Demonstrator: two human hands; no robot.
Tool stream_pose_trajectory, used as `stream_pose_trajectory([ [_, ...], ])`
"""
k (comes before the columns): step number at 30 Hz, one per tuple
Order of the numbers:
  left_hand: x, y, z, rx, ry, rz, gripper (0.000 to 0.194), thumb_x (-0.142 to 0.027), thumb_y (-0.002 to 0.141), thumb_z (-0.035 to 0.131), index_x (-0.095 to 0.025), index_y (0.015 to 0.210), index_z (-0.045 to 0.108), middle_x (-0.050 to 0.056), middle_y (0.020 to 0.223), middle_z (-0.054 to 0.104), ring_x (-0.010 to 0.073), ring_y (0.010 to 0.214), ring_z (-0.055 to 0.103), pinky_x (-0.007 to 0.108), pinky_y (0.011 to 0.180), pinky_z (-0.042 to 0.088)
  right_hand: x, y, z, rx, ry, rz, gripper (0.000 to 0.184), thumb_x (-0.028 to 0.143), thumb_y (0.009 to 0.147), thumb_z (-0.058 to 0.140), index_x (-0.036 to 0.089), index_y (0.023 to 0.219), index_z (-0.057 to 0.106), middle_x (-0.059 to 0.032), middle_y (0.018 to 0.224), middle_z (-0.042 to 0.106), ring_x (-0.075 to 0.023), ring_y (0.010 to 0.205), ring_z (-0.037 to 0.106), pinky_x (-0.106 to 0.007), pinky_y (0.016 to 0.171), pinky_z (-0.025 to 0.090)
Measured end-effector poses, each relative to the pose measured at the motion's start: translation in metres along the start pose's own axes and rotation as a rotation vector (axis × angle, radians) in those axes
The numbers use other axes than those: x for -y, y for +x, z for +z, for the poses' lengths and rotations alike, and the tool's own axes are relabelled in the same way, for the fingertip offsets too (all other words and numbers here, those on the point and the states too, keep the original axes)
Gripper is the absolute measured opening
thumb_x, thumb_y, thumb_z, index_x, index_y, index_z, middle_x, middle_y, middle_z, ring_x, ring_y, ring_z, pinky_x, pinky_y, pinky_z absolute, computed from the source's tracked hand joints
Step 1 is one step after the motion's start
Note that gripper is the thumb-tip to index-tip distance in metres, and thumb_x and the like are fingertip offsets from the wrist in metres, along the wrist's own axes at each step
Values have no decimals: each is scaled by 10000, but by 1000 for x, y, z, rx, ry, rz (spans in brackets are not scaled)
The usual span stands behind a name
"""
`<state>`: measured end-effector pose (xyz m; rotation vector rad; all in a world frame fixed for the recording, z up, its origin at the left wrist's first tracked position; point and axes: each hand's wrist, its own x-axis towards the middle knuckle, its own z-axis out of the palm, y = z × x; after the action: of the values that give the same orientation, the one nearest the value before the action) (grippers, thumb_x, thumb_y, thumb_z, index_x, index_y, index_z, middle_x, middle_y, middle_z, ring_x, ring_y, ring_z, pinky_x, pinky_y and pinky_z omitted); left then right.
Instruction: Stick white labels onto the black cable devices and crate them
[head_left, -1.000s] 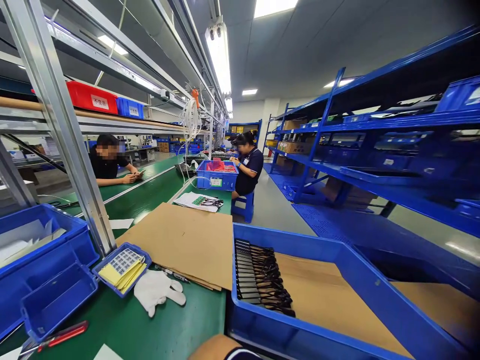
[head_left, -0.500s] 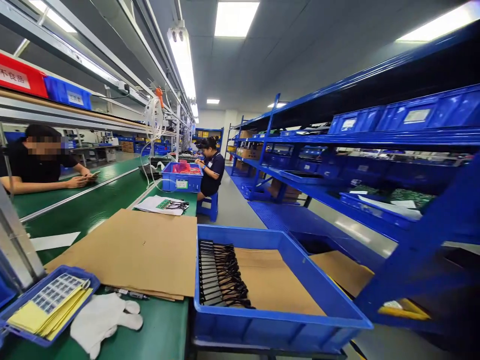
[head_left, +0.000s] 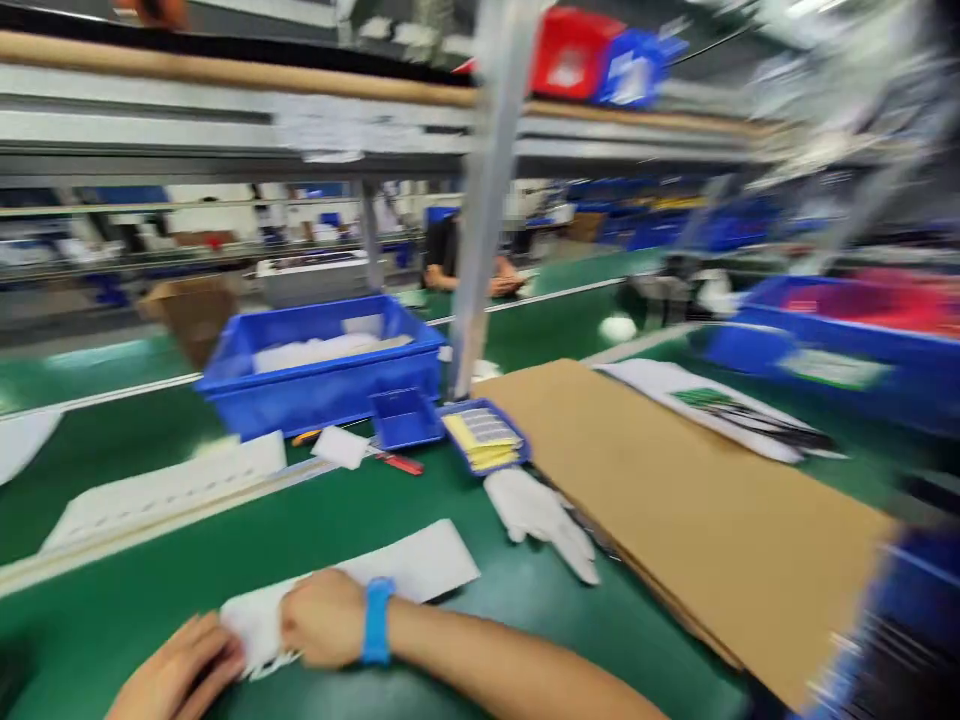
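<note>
A long white strip (head_left: 431,560), like paper or thin foam, lies on the green bench in front of me. My right hand (head_left: 326,615), with a blue wristband, rests over its middle, fingers curled down and closed; what they grip is hidden. My left hand (head_left: 180,665) is at the strip's left end, its fingers drawn together against the edge, and anything between them cannot be made out. Small white loops (head_left: 271,664) show below the strip between my two hands; motion blur hides what they are.
A white glove (head_left: 540,515) lies beside brown cardboard (head_left: 675,490) on the right. Behind are a small blue tray (head_left: 523,452) of yellow sheets, a red-handled tool (head_left: 403,464) and a large blue bin (head_left: 322,405). A metal post (head_left: 491,190) rises from the bench. Another person (head_left: 442,250) sits beyond.
The view has swung left from the aisle, shelves and bin of black cabled parts to the bench. Both my hands and the white strip have come into view.
</note>
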<state>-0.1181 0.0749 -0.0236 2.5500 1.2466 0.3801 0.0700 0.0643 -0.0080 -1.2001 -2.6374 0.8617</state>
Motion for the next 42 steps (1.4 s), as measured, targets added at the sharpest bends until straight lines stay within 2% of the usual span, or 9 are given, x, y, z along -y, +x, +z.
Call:
stream_pose_trajectory([
  [2,6,-40,-22,130,-16,-113,318,-436,927,451,-239,754,630,5,761,652,174,726,609,268,656,463,7,7,9,-11,27,42,145,272,870,603,180,893,713,-52,935,739,-196,883,678,-260,724,469],
  [4,1,-54,-29,190,-1,-224,309,-376,953,408,-207,790,609,16,774,656,171,719,602,267,655,421,6,8,12,-2,31,19,163,237,877,566,182,886,719,-50,907,750,-188,847,685,-243,684,434],
  [8,-5,-45,-26,203,8,-287,263,-306,940,437,-189,776,605,18,766,660,166,694,592,256,616,358,0,0,10,-18,0,33,176,169,845,543,169,796,712,-59,841,740,-186,791,667,-251,639,373],
  [13,-3,-51,-33,256,-60,-222,182,-241,913,495,-223,791,629,-39,758,678,118,702,604,205,649,371,1,-2,16,-37,37,48,162,171,846,540,187,777,687,-29,832,726,-170,795,644,-245,662,352],
  [19,-9,-53,-27,181,48,-263,301,-231,970,315,-170,853,585,65,841,630,190,716,567,283,623,348,4,-1,22,-73,-70,86,216,178,909,448,161,852,656,-73,859,715,-203,778,642,-275,644,329],
  [26,-12,-30,-40,336,-158,-31,208,-366,931,510,-239,919,674,-6,849,699,142,778,616,217,673,382,-1,-1,19,-24,174,35,187,160,871,515,199,806,686,-1,768,717,-145,716,623,-220,635,327],
  [31,-13,-16,-33,370,-115,-64,206,-424,798,685,-227,737,677,-34,651,684,122,589,605,208,540,337,2,-1,21,-16,166,54,164,186,850,558,212,764,695,10,714,707,-143,683,617,-217,607,308],
  [36,-22,-13,-20,319,21,-96,198,-373,857,606,-225,731,643,2,701,690,176,672,642,245,528,302,5,-1,20,-96,134,130,204,168,873,510,199,783,690,-20,797,721,-168,767,635,-224,646,336],
  [42,-20,-13,-19,339,93,-79,127,-307,850,596,-219,759,608,10,741,686,195,693,653,251,529,327,-12,-12,-1,64,186,116,148,144,751,582,180,670,701,17,605,656,-123,595,577,-194,568,358],
])
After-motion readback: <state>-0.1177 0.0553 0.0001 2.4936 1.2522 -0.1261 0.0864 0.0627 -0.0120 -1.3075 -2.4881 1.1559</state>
